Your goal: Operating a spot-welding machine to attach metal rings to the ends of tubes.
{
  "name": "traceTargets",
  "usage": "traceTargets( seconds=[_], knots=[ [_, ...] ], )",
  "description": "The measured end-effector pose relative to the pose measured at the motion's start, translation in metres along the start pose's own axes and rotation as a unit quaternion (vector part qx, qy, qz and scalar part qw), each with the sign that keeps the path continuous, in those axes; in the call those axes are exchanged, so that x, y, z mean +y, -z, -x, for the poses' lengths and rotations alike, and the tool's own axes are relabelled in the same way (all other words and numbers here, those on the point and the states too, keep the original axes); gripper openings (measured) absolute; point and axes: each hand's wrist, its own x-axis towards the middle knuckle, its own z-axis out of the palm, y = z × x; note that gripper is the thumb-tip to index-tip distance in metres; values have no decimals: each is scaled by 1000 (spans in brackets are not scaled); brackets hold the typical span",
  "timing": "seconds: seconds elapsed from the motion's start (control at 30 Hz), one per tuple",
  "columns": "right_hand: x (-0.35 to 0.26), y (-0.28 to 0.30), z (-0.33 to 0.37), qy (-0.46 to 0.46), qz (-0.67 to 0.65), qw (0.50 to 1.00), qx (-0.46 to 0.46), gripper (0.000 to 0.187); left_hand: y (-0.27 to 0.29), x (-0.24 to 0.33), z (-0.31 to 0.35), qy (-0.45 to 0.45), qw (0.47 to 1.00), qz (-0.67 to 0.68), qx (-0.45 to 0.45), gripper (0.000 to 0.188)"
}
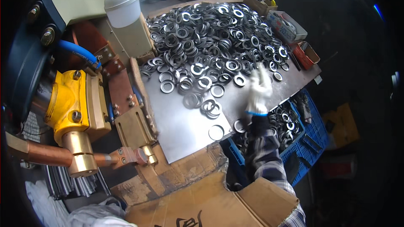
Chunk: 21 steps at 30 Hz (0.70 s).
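Observation:
My right hand (259, 90), in a white knit glove with a blue cuff, reaches over the right side of a metal-topped table (176, 130). Its fingers point toward the near edge of a large heap of grey metal rings (210, 38). Motion smears the fingers, so whether they hold a ring is unclear. Left of the glove, a few rings overlap in a small cluster (211, 107). A blurred ring (192, 100) shows beside that cluster. Closer to me, a single ring (216, 132) lies by the table's front edge. My left hand is out of view.
Below the right forearm stands a blue crate (299, 136) of rings. Left is a machine with a yellow clamp (69, 101) and copper bar (48, 155). A white lamp (122, 6) hangs above. Small boxes (288, 25) line the far right edge; cardboard (189, 201) lies in front.

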Motion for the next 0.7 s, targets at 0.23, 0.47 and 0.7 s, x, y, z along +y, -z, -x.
traceTargets(
  seconds=[0.23,0.47,0.7],
  knots=[
    [86,-4,-29,15,505,845,-175,84,-8,11,-14,-51,998,5,43,43],
    [-11,-34,37,-116,47,939,-320,65,-16,-41,0,-79,992,62,77,61],
    [-110,61,106,100,125,834,-528,90,-19,-71,18,-129,981,80,120,68]
  ],
)
